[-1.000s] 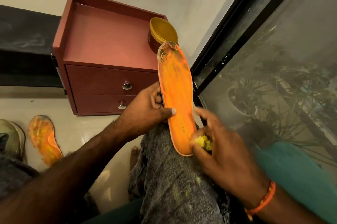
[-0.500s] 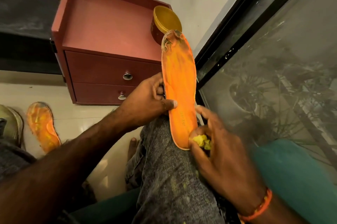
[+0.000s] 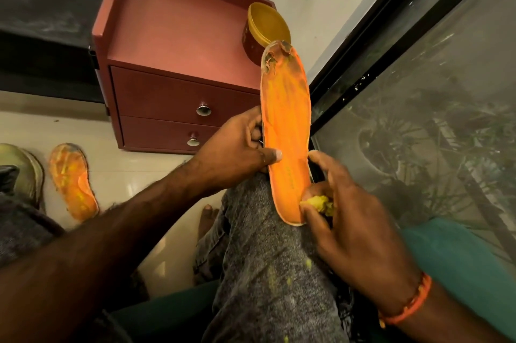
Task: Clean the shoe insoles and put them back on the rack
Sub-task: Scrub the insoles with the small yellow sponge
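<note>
Left hand [image 3: 237,147] grips the orange insole [image 3: 287,133] at mid-length: thumb laid flat across the top face, fingers curled behind the left edge. Right hand [image 3: 354,217] pinches a crumpled yellow wad [image 3: 318,203] btwn thumb and curled fingers, pressed against the insole's heel end; index finger extends up along the right edge. Left forearm comes in diagonally from lower left; right wrist enters from lower right w/ an orange bracelet [image 3: 407,303].

Insole is held near upright over the lap, heel resting on the knee of grey speckled jeans [image 3: 273,273], toe pointing up. It is thin and foam-like w/ a pale rim; toe end worn, ragged and darkened.

Second insole [image 3: 74,180], orange w/ yellow smears, lies flat on the glossy tiled floor at left, just beside a shoe [image 3: 25,169]. Behind: a red-brown two-drawer cabinet [image 3: 173,63] w/ metal knobs, a round gold-lidded tin [image 3: 265,33] on its top right corner. Dark-framed glass pane [image 3: 418,119] at right.
</note>
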